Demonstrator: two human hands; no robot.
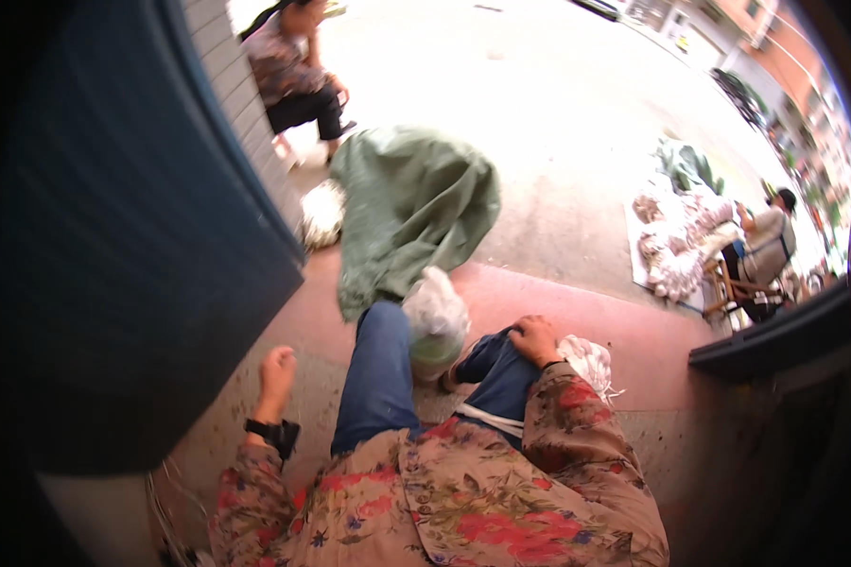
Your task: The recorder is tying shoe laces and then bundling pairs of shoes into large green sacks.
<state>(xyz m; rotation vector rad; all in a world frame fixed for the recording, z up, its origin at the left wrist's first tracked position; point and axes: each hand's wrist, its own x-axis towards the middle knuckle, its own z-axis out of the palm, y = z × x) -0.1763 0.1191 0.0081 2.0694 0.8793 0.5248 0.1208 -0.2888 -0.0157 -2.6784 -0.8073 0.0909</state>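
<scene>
The blouse (463,491) is tan with red and pink flowers and green leaves, over blue jeans (378,378), and a black strap (274,433) circles the left wrist. A dull green cloth (411,203) lies on pale grey ground (558,113) beside a reddish-pink step (577,312), with a whitish bag (437,317) showing green at its base. The door (132,236) is dark blue, the wall (236,85) grey-white tile, the bundle (591,364) by the right hand (536,338) white.
</scene>
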